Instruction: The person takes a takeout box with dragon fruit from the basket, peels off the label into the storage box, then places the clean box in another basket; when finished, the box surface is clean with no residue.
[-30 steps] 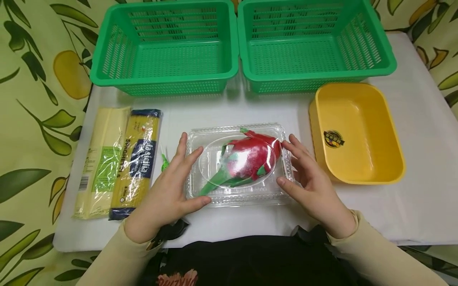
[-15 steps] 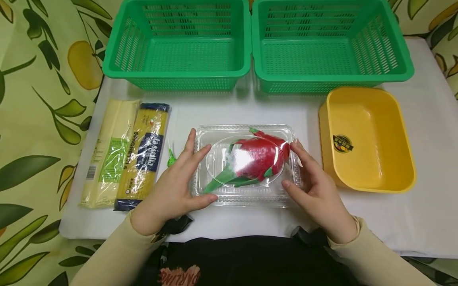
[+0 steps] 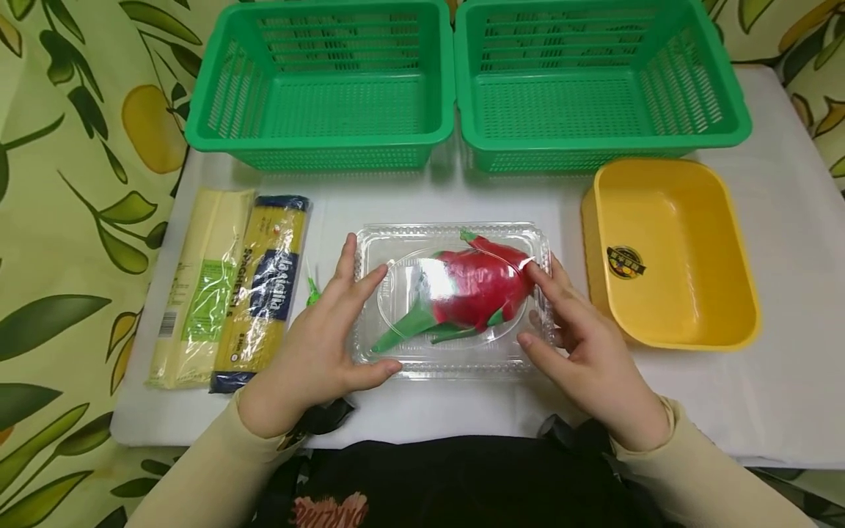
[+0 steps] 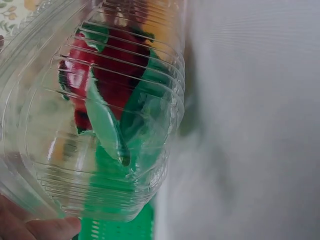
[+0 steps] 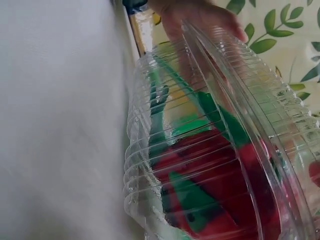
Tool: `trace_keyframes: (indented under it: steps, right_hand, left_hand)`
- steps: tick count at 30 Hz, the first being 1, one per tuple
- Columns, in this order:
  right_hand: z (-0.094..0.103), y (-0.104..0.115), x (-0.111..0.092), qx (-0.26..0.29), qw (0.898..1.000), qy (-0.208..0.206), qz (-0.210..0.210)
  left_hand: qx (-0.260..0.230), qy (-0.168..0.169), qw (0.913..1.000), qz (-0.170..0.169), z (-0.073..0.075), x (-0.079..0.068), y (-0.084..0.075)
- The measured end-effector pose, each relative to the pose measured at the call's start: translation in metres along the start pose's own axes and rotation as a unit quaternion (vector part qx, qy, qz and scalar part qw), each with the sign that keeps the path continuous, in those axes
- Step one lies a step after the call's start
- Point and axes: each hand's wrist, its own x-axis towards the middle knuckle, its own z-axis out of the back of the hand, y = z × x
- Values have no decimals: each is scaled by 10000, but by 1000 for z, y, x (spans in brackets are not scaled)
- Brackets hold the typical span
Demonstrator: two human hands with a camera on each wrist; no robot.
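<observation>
A clear plastic clamshell box (image 3: 455, 363) lies between my hands with its lid down. Inside it is a red dragon fruit (image 3: 478, 293) with green scales and a long green tip pointing left. My left hand (image 3: 317, 345) grips the box's left end, thumb on the front rim and fingers spread along the side. At the opposite end my right hand (image 3: 594, 367) holds the box, fingertips over the lid's edge and thumb near the front corner. The box's ribbed side (image 4: 150, 90) shows close up in the left wrist view.
Two green baskets (image 3: 323, 139) (image 3: 601, 143) stand side by side at the back. A yellow bin (image 3: 686, 279) is right of the box. A spaghetti pack (image 3: 267, 293) and a paler pack (image 3: 198, 293) lie left, near a small green object (image 3: 312, 291).
Both hands stay at the box's ends. The box has tilted slightly, so the glare on its lid has shifted left. The right fingers reach a little further over the lid.
</observation>
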Motion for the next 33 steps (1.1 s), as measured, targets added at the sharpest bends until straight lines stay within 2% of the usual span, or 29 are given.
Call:
trace_keyframes:
  steps: [5, 9, 12, 20, 23, 27, 28, 31, 33]
  right_hand:
    - [13, 11, 3, 3, 10000, -66, 56]
    - [29, 22, 7, -238, 9992, -171, 277]
    - [40, 30, 12, -452, 9977, -196, 457]
    - [69, 50, 30, -748, 9954, -142, 582]
    - [80, 54, 41, -251, 9972, -180, 682]
    - [97, 55, 56, 772, 9961, -145, 409]
    - [102, 55, 60, 846, 9958, -164, 294]
    - [118, 55, 74, 497, 9984, -256, -2]
    - [129, 53, 84, 82, 9989, -430, -140]
  left_hand:
    - [91, -163, 9995, -249, 9, 11, -8]
    - [142, -342, 9981, -484, 19, 27, -18]
    - [159, -358, 9976, -569, 28, 40, -27]
    - [247, -302, 9962, -773, 45, 75, -39]
    - [246, -250, 9970, -696, 51, 92, -44]
    - [130, -190, 9982, -553, 57, 120, -48]
    - [80, -154, 9986, -507, 57, 127, -49]
    - [-39, -54, 9992, -385, 57, 150, -49]
    - [-67, -5, 9995, -317, 57, 164, -49]
